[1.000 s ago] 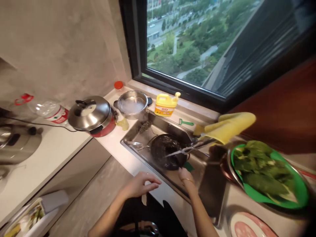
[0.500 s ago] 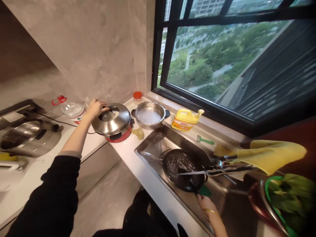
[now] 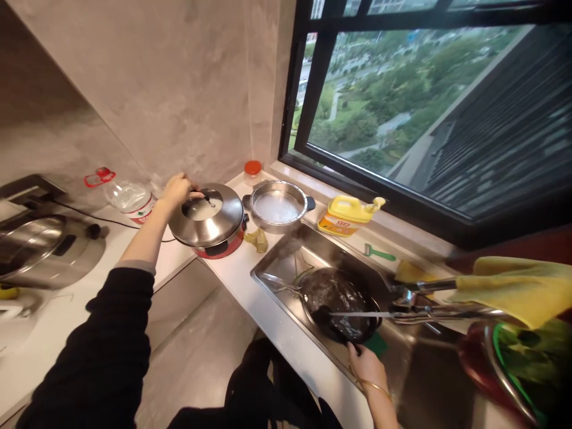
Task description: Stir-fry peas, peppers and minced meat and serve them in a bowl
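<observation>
My left hand point(image 3: 179, 190) reaches across the counter, its fingers closed round the black knob of a domed steel pot lid point(image 3: 227, 217). Below the lid is a red electric pot point(image 3: 230, 245); whether the lid is raised off its rim I cannot tell. My right hand point(image 3: 369, 364) is closed on the short black handle of a dark pan point(image 3: 344, 292), which sits in the steel sink point(image 3: 286, 250). Water runs from the tap point(image 3: 409, 316) into the pan, and the liquid inside is moving.
Behind the sink are a steel steamer pot point(image 3: 277, 205), a yellow detergent jug point(image 3: 342, 215) and a green peeler point(image 3: 379, 253). A piece of ginger point(image 3: 258, 239) lies beside the red pot. A yellow cloth point(image 3: 513, 283) hangs over the tap; leafy greens point(image 3: 531, 363) fill a basket at right.
My left fingers have moved further over the lid's knob. The pan has shifted slightly under the running water, and the view has turned a little.
</observation>
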### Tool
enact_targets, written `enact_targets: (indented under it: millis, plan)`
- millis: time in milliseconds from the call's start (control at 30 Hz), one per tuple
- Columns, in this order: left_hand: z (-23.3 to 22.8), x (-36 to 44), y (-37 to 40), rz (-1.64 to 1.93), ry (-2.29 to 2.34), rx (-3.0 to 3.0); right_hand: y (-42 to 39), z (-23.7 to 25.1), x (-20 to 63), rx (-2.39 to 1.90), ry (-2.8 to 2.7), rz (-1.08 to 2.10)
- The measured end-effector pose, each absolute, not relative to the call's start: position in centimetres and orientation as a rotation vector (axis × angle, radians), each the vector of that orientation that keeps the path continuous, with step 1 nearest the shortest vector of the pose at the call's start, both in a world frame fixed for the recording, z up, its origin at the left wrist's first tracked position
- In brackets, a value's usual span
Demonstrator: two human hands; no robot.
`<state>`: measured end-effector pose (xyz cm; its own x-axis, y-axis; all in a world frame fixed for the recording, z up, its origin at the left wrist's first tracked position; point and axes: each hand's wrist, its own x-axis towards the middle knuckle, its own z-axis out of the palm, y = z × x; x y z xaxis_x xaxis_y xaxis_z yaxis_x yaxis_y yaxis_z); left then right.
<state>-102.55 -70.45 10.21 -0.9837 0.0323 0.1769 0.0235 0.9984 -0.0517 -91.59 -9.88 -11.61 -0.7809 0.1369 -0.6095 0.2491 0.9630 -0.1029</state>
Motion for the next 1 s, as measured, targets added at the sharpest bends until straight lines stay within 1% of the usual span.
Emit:
enact_targets:
  millis: [133, 200, 433, 633, 833, 933, 1000]
  plan:
    - [10.0, -102.1, -69.8, 0.234, -2.956, -0.113, -11.8, -9.8, -91.4, 0.232, 2.459, -0.168]
    - [9.8, -102.0, -69.6, 0.255, -2.953, -0.121, -13.0, -9.0, -91.5, 0.188, 2.451, -0.142]
    - [9.0, -102.0, -69.3, 0.206, -2.946, -0.058, -15.6, -8.4, -92.2, 0.081, 2.434, -0.083]
    - [8.6, -102.1, -68.6, 0.137, -2.92, 0.104, -15.7, -8.8, -93.0, 0.09, 2.433, -0.049]
    - [8.2, -102.3, -68.1, 0.12, -2.901, 0.287, -17.4, -7.7, -93.9, 0.035, 2.44, -0.006]
    - [8.7, -102.2, -66.7, 0.133, -2.881, 0.402, -18.1, -7.7, -94.2, -0.017, 2.435, 0.058]
    - [9.3, -101.7, -64.1, 0.074, -2.789, 0.42, -18.3, -8.1, -94.3, -0.053, 2.429, 0.095]
